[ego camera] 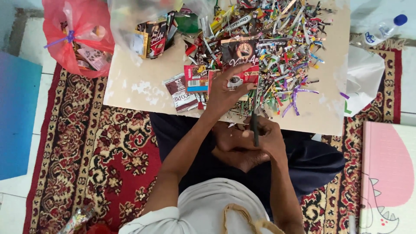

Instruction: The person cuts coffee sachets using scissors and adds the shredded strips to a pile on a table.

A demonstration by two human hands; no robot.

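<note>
My left hand (225,89) presses flat on a dark brown and red coffee sachet wrapper (240,58) lying on a pale board (138,86). My right hand (264,138) is closed around a thin dark tool (255,125), a blade or scissors, held upright just below the board's near edge. A big heap of colourful cut wrapper strips (281,39) covers the board's far right. Flattened sachets (184,91) lie left of my left hand.
A red plastic bag (78,34) and a clear bag of wrappers (147,26) sit at the board's far left. A plastic bottle (383,28) lies far right. Patterned red carpet (99,151) surrounds my crossed legs. A pink mat (388,169) is at right, a blue one (17,117) at left.
</note>
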